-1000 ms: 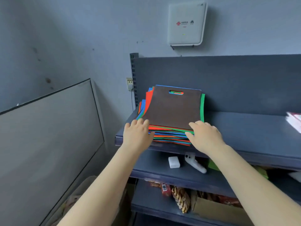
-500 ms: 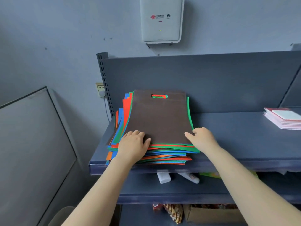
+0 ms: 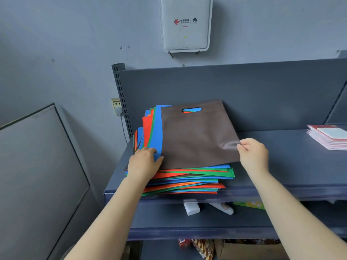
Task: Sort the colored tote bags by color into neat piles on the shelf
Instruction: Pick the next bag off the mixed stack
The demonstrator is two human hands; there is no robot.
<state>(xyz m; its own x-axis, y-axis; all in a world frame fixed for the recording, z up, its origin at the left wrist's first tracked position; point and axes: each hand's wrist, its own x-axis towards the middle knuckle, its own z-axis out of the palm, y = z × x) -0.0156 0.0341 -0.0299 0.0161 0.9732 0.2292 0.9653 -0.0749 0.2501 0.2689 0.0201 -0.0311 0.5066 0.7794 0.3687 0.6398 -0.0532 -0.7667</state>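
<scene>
Her right hand (image 3: 253, 156) pinches the right edge of the brown tote bag (image 3: 199, 136), which lies askew on top of the pile of tote bags (image 3: 187, 180) at the left end of the shelf (image 3: 293, 166), while the left hand (image 3: 144, 163) rests flat with fingers loosely spread on the blue bag (image 3: 157, 132) at the pile's left side, its palm covering the near corner there. Below the brown bag only slivers of blue, green and orange edges show, so I can't count them, and blue shows through the handle slot (image 3: 191, 110). Off to the right a stack of pink-edged booklets (image 3: 328, 136) is cut off by the frame, and on the lower shelf (image 3: 187, 225) two white objects (image 3: 191, 209) sit half hidden under the upper shelf's lip.
</scene>
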